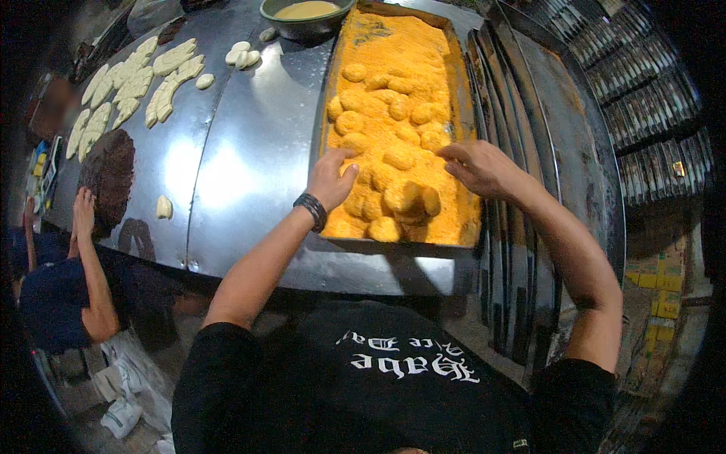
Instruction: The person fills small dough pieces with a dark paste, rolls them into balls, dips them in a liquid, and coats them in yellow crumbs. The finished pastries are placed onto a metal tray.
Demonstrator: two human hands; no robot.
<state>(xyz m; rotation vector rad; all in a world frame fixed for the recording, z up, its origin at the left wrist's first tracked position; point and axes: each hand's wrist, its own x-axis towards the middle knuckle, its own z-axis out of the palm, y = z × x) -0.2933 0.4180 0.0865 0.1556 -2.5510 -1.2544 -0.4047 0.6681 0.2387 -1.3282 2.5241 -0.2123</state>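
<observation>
A long metal tray (475,219) lies in front of me, spread with orange crumbs (408,45). Several rounded dough pieces (399,157), coated in the crumbs, are scattered through it, with a bunch of them (402,197) piled toward the near end. My left hand (331,180) is over the tray's left side, thumb and fingers apart, fingertips close to the crumbs. Across from it, my right hand (484,168) reaches in over the right rim with bent fingers apart, tips at the crumbs beside the dough pieces. Neither hand shows anything gripped.
A bowl of pale liquid (306,10) stands beyond the tray. Flattened pale dough pieces (132,79) and small dough balls (242,55) lie on the metal table (249,144). At left, another person's hand (83,212) rests near a dark brown mass (110,178). Dark trays (522,151) stand at right.
</observation>
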